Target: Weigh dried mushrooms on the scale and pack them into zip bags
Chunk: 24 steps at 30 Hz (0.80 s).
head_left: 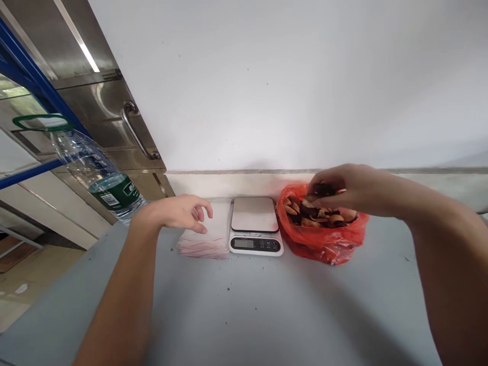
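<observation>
Picking dried slices from the bag, small bags at the ready.

The right hand [337,190] pinches a few dark dried slices [323,191] over the red bag [324,239], fingers closed on them. The left hand [183,212] rests loosely curled and holding nothing on the stack of small clear bags [208,239]. The scale [255,226] sits between them; next likely calls for opening one bag.

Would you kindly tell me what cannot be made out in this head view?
- Scale display: too small to read.
- Right hand fingertips: hidden among the dried pieces in the red bag.
- Bottle label: blurred.
- Pouches: partly covered by the left hand.
</observation>
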{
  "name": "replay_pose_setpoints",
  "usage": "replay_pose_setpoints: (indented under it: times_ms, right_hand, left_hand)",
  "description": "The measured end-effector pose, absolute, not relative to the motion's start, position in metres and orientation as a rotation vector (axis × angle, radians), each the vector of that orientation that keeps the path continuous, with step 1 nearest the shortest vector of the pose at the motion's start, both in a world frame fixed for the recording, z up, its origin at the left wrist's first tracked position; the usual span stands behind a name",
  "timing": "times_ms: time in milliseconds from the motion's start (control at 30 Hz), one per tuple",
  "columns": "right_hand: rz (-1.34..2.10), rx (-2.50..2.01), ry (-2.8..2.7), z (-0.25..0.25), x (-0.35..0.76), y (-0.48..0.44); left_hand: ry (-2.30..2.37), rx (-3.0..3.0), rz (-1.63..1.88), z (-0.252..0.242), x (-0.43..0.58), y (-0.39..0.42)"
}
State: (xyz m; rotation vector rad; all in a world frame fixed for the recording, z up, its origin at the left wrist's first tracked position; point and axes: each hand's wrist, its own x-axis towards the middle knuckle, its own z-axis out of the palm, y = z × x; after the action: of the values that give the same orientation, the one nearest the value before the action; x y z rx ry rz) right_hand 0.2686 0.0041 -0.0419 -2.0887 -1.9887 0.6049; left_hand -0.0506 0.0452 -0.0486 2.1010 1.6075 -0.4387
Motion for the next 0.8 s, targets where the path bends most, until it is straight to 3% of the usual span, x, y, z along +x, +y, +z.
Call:
replay_pose_setpoints:
  times_ms: [200,433,800]
  right_hand:
    - [0.558,-1.678,-2.064,-0.049,0.216,0.018]
    - [0.269,-1.825,-2.466,-0.090,0.170,0.034]
    - [0.122,-1.717,-2.684,-0.101,0.172,0.024]
  left_hand:
    - [1.602,2.094,-0.443,-0.053,-0.050,0.048]
    - [1.600,2.106,-0.403,-0.055,-0.048,0.048]
    - [1.663,2.066,-0.381,-0.053,-0.046,0.043]
